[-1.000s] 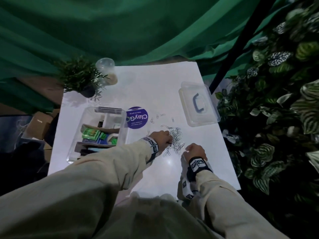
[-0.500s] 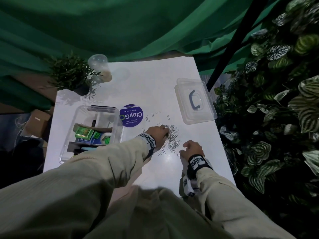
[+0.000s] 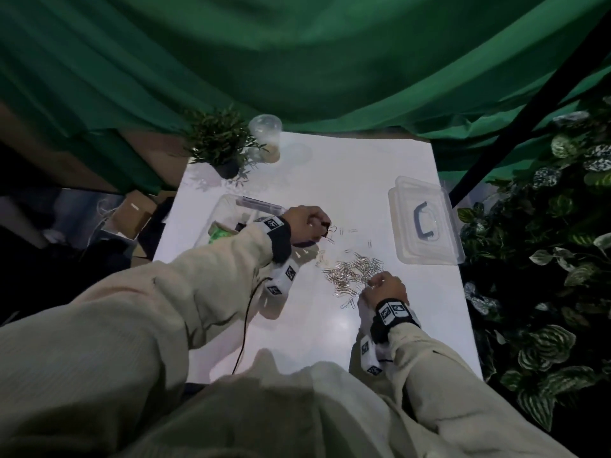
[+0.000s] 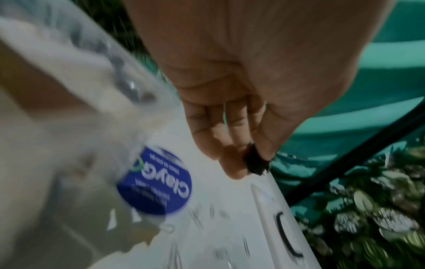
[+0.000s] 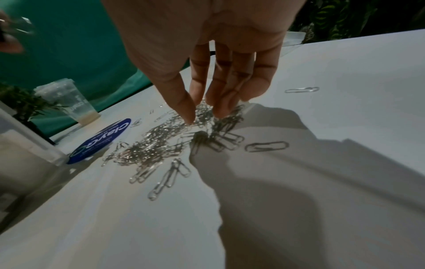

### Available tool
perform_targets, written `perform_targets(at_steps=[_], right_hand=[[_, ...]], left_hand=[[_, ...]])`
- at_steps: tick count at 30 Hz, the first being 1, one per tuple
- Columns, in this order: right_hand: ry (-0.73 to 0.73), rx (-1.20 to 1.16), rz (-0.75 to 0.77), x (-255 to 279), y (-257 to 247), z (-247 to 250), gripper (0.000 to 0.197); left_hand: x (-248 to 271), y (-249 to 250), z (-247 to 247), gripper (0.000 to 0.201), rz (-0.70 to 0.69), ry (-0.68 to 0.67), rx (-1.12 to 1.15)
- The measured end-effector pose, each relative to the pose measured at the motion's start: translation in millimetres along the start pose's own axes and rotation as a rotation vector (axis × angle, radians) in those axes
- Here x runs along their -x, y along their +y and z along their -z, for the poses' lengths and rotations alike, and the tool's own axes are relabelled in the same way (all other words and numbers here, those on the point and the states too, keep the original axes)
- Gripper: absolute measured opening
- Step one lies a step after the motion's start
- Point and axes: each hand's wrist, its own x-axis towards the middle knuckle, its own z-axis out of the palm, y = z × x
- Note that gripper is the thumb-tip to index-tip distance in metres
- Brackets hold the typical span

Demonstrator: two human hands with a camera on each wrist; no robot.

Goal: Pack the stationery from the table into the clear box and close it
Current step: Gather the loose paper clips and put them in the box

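Note:
A pile of silver paper clips (image 3: 355, 272) (image 5: 161, 138) lies on the white table (image 3: 330, 325), with a few strays beyond it. My right hand (image 3: 383, 285) (image 5: 202, 109) stands over the pile's near edge, thumb and fingertips pinching into the clips. My left hand (image 3: 310, 226) (image 4: 248, 163) is raised left of the pile beside the clear box (image 3: 228, 209). It pinches a few paper clips (image 3: 331, 238) and a small black piece (image 4: 255, 162). My left arm hides most of the box. The clear lid (image 3: 426, 223) with a grey handle lies at the table's right edge.
A round blue sticker (image 5: 101, 140) (image 4: 156, 183) lies between box and pile. A potted plant (image 3: 221, 140) and a clear cup (image 3: 264, 133) stand at the table's far left. Leafy plants (image 3: 545, 259) and a black pole crowd the right side. Cardboard boxes (image 3: 132, 213) sit left, below the table.
My left hand has lifted off the pile with clips pinched in it and moved left, towards the box. My right hand has stayed at the pile's near edge.

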Motion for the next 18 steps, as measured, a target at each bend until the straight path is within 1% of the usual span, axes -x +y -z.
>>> perform_targets(at_steps=[4, 6, 8, 10, 12, 15, 16, 18], right_hand=[[0.032, 0.019, -0.013, 3, -11, -11, 0.018], [0.045, 0.021, -0.023, 7, -13, -17, 0.022], [0.041, 0.023, -0.022, 11, -16, -22, 0.026], [0.033, 0.015, -0.024, 15, -18, -25, 0.028], [0.030, 0.011, -0.016, 18, -19, -27, 0.025], [0.046, -0.009, -0.010, 20, -20, -28, 0.021], [0.056, -0.016, -0.011, 21, -20, -27, 0.020], [0.075, -0.030, -0.017, 22, -18, -26, 0.019]], left_hand=[[23, -26, 66, 0.014, 0.054, 0.102, 0.017], [34, -47, 92, 0.013, 0.123, 0.171, 0.015], [42, -67, 109, 0.017, 0.193, 0.239, -0.044], [49, -81, 117, 0.021, 0.267, 0.257, -0.128], [53, -90, 116, 0.022, 0.315, 0.240, -0.201], [56, -97, 111, 0.023, 0.341, 0.241, -0.287], [55, -96, 109, 0.027, 0.349, 0.240, -0.329], [54, -88, 107, 0.036, 0.361, 0.227, -0.482]])
